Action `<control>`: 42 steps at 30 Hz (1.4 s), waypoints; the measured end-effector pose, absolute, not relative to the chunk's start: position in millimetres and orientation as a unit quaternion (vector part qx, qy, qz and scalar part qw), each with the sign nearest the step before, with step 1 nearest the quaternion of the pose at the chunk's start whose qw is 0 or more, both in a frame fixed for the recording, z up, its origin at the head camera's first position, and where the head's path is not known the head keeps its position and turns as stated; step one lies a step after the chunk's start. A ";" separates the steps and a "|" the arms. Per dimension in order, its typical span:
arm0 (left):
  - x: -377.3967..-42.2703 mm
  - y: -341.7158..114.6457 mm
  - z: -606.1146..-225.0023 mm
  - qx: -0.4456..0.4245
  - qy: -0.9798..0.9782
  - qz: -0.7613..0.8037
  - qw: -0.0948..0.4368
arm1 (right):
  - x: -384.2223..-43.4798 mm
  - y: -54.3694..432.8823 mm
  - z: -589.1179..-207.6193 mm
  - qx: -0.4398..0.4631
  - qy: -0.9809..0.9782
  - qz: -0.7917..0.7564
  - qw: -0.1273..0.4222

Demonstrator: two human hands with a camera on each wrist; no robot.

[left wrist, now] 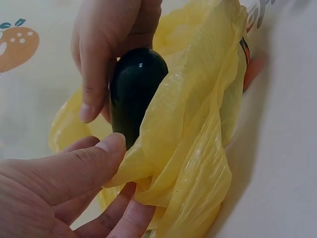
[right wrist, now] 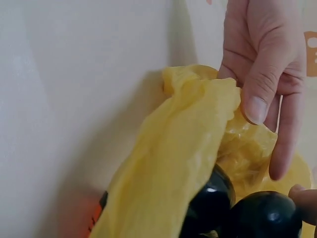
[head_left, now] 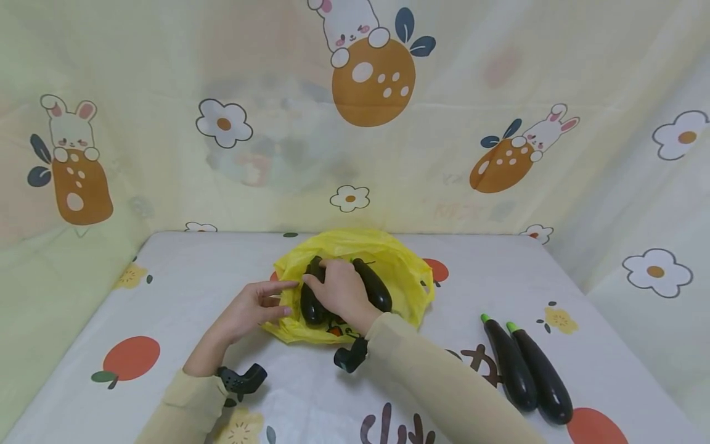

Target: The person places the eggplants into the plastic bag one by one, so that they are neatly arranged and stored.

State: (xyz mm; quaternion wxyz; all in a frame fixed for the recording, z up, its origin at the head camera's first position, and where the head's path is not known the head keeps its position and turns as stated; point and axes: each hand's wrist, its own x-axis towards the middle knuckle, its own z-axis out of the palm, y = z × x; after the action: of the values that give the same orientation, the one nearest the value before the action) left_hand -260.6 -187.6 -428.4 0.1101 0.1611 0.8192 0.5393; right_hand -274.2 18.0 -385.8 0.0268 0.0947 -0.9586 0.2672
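Eggplant [head_left: 310, 305] gripped inside yellow bag [head_left: 407, 293]

I watch from far: the right hand [head_left: 342, 290] holds this eggplant; a second eggplant [head_left: 376, 288] lies also inside. The left hand [head_left: 252, 311] pinches the yellow bag's edge. Two more eggplants [head_left: 542, 375] lie on the table [head_left: 307, 404], at right.

Beige sleeves [head_left: 438, 364] end beside black wrist cameras [head_left: 251, 379].

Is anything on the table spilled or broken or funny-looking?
No, nothing stands out. The yellow plastic bag is rumpled, but bags do that, and nothing looks spilled. The two long, shiny, dark eggplants outside it lie neatly side by side on the white, fruit-printed tablecloth.
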 end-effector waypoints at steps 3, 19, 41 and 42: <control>-259.8 -187.7 -428.6 0.163 0.822 0.534 0.108 | -274.2 20.0 -384.4 0.095 -0.956 0.275 0.024; -258.7 -186.0 -426.5 0.155 0.830 0.526 0.105 | -275.1 70.0 -376.6 0.127 -0.916 0.381 -0.011; -257.8 -186.7 -429.8 0.148 0.835 0.518 0.107 | -256.3 219.4 -349.6 0.201 -0.890 0.402 -0.076; -257.7 -187.3 -429.9 0.149 0.837 0.516 0.107 | -253.7 226.2 -348.4 0.197 -0.892 0.399 -0.079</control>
State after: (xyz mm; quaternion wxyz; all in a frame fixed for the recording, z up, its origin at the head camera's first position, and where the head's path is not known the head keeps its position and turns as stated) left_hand -257.7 -187.3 -429.9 0.1066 0.1486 0.8367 0.5162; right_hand -253.7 226.2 -348.4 -0.0786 0.1972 -0.8923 0.3985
